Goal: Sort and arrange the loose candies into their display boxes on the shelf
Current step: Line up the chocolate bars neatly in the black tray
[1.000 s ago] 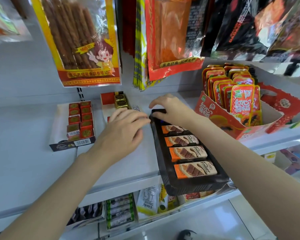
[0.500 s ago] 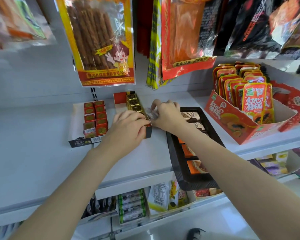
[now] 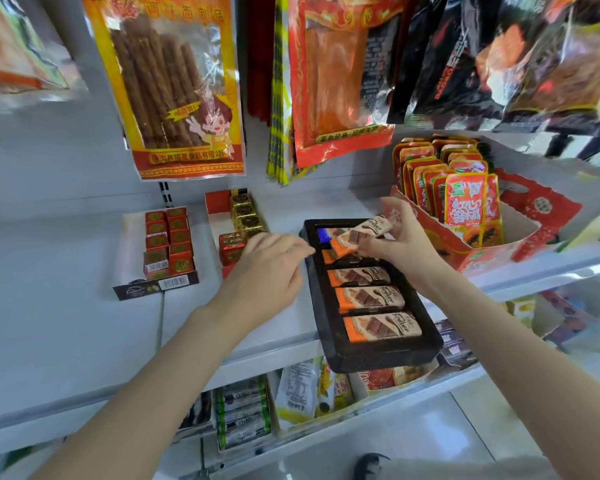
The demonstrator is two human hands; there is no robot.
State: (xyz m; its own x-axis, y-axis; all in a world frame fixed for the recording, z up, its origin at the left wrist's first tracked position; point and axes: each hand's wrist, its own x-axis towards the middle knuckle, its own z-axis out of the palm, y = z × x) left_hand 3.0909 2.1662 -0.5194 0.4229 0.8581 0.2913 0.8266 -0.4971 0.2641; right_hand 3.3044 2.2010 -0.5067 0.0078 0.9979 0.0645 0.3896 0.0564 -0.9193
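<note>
Shelf [image 3: 66, 327] work fills the head view, the only one given: the right hand [image 3: 400, 242] pinches a loose chocolate bar [image 3: 362, 233] between thumb and fingers and holds it tilted above the far end of the black display tray [image 3: 378, 358], apparently so it can drop into line behind the three matching orange-and-brown bars [image 3: 369, 297] lying flat in a row there. The tray sits skewed on the shelf with its near end hanging over the edge, which probably makes its back slots easier to reach. The left hand [image 3: 267, 271] hangs with loosely curled fingers and holds nothing, poised just left of the tray and in front of the red box of gold candies [image 3: 246, 216], perhaps ready to steady one or the other. Farther left, small red candies [image 3: 168, 242] sit packed in two columns in a white box [image 3: 132, 258]. A red carton of orange packets [image 3: 465, 199] stands to the right.
</note>
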